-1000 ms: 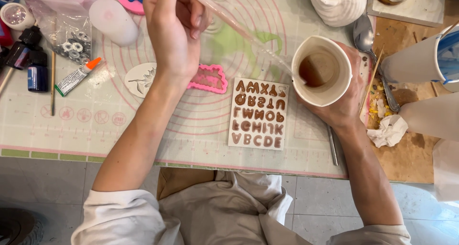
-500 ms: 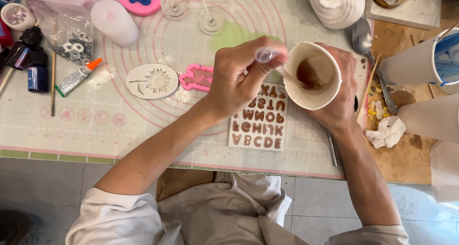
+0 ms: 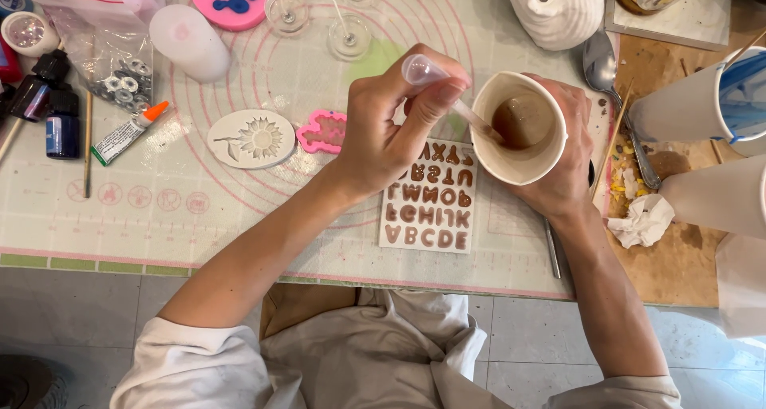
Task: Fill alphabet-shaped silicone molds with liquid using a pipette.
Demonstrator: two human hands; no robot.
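Left hand [image 3: 383, 134] pinches a clear pipette [image 3: 447, 94], its tip dipped in brown liquid inside the paper cup [image 3: 519, 126] gripped by the right hand [image 3: 562, 165]; letter mould [image 3: 427, 209] lies just below the cup

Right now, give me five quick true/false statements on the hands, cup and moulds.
1. The left hand pinches a dropper whose tip is inside the paper cup. True.
2. The right hand lies flat on the mat, holding nothing. False: it has a grip around the cup.
3. The cup holds brown liquid. True.
4. The letter mould lies beyond the cup, near the glasses. False: it lies below the hands, near the mat's front edge.
5. The sunflower mould is stacked on the pink mould. False: it lies beside it, on the mat.
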